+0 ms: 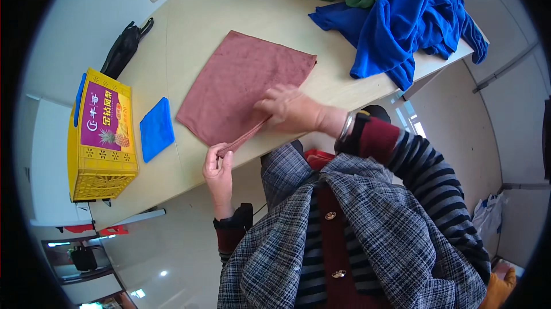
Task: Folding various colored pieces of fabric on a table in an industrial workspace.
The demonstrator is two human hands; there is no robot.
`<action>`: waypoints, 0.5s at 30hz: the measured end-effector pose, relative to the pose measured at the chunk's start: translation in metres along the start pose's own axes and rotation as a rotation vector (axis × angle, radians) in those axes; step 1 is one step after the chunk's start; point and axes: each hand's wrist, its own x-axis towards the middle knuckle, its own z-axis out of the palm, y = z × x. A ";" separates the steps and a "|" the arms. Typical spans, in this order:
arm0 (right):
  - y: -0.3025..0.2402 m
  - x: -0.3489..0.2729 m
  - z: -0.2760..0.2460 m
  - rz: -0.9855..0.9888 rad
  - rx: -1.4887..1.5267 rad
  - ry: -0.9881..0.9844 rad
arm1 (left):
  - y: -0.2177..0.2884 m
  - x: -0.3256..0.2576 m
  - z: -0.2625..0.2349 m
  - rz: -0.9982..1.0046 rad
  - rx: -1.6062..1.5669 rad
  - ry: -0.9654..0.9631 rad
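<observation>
Pinching the near corner of the cloth (241, 82), my left hand (218, 165) has its grip closed on the edge, which rises off the worktop (229, 5). My right hand (293, 109) lies on that same edge; its fingertips are blurred, so I cannot tell whether its grip is closed. The rest of the cloth lies flat. A blue pad (156, 129) and yellow crate (101, 137) sit left; the clothes pile (396, 16) is cut off at top.
</observation>
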 end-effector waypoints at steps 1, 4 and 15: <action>0.015 -0.003 -0.002 0.051 -0.040 -0.041 | 0.000 0.000 -0.004 -0.011 -0.051 0.009; 0.064 -0.013 -0.006 0.006 -0.209 -0.006 | 0.000 -0.001 -0.008 -0.033 -0.109 0.043; 0.075 -0.041 -0.049 -0.039 -0.221 0.067 | -0.017 -0.019 -0.043 -0.062 -0.008 0.061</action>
